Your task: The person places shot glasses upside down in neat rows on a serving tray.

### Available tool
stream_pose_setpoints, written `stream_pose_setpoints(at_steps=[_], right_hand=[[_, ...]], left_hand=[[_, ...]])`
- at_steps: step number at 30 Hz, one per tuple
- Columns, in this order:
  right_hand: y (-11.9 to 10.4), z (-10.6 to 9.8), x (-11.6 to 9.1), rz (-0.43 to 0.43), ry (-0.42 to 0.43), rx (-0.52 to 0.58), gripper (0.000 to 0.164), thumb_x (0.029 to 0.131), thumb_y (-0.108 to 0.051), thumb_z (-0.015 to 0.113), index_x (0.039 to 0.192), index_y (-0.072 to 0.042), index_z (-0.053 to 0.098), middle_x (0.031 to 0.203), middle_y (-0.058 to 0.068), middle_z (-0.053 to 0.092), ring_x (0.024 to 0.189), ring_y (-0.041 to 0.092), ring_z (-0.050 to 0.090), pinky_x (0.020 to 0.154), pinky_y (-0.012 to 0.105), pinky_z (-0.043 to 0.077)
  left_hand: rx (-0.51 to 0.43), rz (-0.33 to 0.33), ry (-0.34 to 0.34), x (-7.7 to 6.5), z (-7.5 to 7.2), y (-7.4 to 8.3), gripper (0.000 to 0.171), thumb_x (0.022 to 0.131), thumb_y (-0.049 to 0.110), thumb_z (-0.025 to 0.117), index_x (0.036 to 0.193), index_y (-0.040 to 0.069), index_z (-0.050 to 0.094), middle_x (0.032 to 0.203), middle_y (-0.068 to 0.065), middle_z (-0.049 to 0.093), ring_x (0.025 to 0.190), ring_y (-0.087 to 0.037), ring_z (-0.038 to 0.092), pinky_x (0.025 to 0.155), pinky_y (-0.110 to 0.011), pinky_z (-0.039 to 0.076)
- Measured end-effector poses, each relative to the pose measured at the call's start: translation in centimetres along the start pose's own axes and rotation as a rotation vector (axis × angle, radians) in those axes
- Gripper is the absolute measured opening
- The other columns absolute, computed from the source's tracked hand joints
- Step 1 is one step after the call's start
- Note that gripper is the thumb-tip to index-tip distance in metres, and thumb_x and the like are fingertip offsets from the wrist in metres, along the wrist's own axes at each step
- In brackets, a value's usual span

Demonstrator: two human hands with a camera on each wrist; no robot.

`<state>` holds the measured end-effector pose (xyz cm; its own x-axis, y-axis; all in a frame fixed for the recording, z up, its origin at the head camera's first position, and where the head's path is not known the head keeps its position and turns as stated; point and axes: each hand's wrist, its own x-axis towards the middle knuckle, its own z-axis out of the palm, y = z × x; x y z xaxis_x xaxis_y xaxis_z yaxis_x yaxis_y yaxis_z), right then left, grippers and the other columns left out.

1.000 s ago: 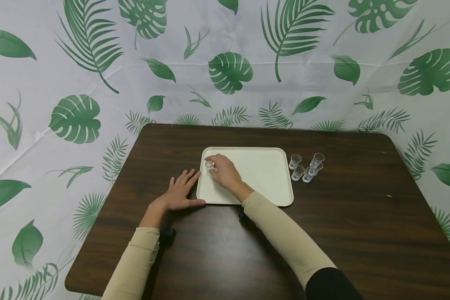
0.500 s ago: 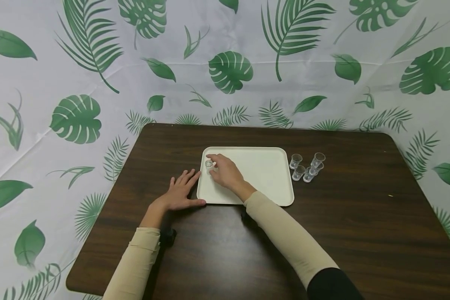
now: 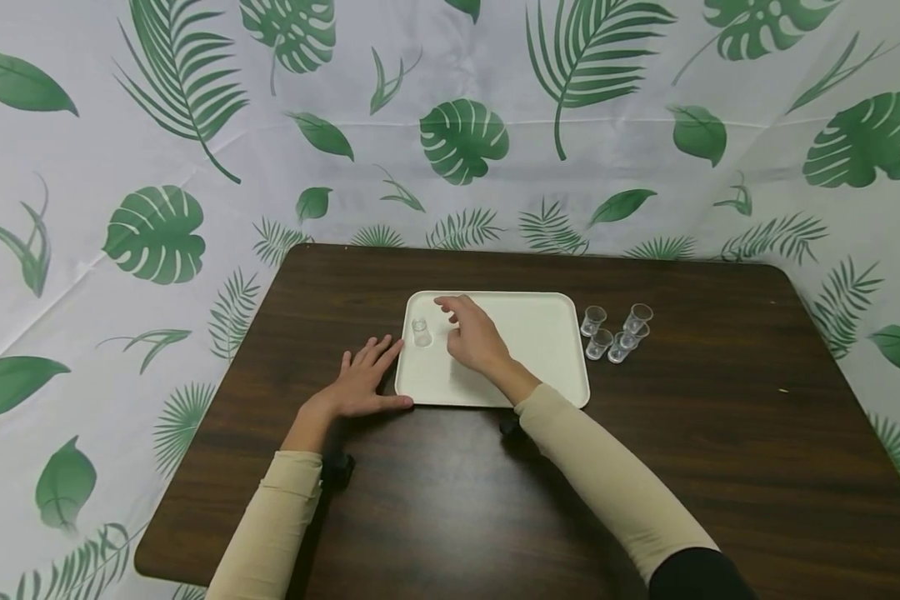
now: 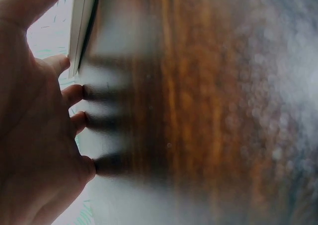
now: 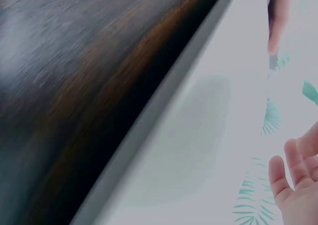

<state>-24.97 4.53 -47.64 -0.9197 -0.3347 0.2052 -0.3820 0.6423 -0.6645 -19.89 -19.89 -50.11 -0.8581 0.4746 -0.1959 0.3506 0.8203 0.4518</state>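
A small clear shot glass (image 3: 421, 333) stands near the left end of the white tray (image 3: 525, 350). My right hand (image 3: 480, 337) is over the tray, just right of that glass and apart from it. Its fingers are loosely bent with nothing between them; in the right wrist view, the fingertips (image 5: 279, 173) show above the tray. Fingers spread, my left hand (image 3: 356, 387) rests on the table at the tray's left side. Its thumb lies at the tray's near left corner, also visible in the left wrist view by the tray edge (image 4: 82, 26).
Several more clear shot glasses (image 3: 598, 343) stand close together on the dark wooden table (image 3: 720, 433), just right of the tray. A leaf-patterned white cloth (image 3: 390, 158) hangs behind the table. A tiny yellow speck (image 3: 783, 390) lies on the table at the right.
My right hand has let go of the shot glass and drawn away to the right, leaving it on the tray. The left hand has stayed in place.
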Motion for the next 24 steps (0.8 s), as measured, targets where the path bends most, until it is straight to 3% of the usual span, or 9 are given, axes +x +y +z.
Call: stream_pose_setpoints(at_steps=[6,16,20,24], right_hand=[[1.1,-1.9,-1.6,0.009,0.105,0.07,0.058,0.079,0.009,0.046,0.133,-0.009,0.059,0.115,0.008,0.062,0.097,0.02,0.06,0.081,0.035,0.048],[3.8,-7.4,-6.0,0.032,0.431,0.163,0.033,0.084,0.005,0.06,0.115,-0.004,0.07,0.099,0.01,0.068,0.085,0.023,0.063,0.067,0.042,0.046],[5.7,-9.6,-8.5,0.115,0.535,0.161,0.03,0.084,0.003,0.063,0.112,-0.005,0.071,0.098,0.009,0.068,0.082,0.014,0.061,0.066,0.032,0.046],[7.7,-11.7,-10.7,0.246,0.697,0.179,0.021,0.084,0.0,0.064,0.104,-0.001,0.071,0.094,0.008,0.069,0.075,0.005,0.057,0.063,0.021,0.043]], left_hand=[[0.002,0.02,0.008,0.1,0.1,-0.3,0.104,0.084,0.066,0.063,0.16,0.017,0.011,0.163,-0.015,0.008,0.148,-0.039,0.0,0.107,-0.071,0.0],[-0.006,0.023,0.002,0.3,0.3,-0.3,0.104,0.084,0.067,0.062,0.16,0.021,0.009,0.164,-0.012,0.006,0.149,-0.036,-0.002,0.108,-0.069,-0.003],[0.001,0.017,-0.005,0.3,0.3,-0.4,0.104,0.084,0.067,0.062,0.16,0.021,0.009,0.164,-0.012,0.006,0.149,-0.035,-0.002,0.109,-0.068,-0.003],[0.004,0.01,-0.009,0.2,0.2,-0.5,0.104,0.084,0.067,0.061,0.16,0.021,0.008,0.164,-0.011,0.005,0.149,-0.035,-0.002,0.109,-0.068,-0.003]])
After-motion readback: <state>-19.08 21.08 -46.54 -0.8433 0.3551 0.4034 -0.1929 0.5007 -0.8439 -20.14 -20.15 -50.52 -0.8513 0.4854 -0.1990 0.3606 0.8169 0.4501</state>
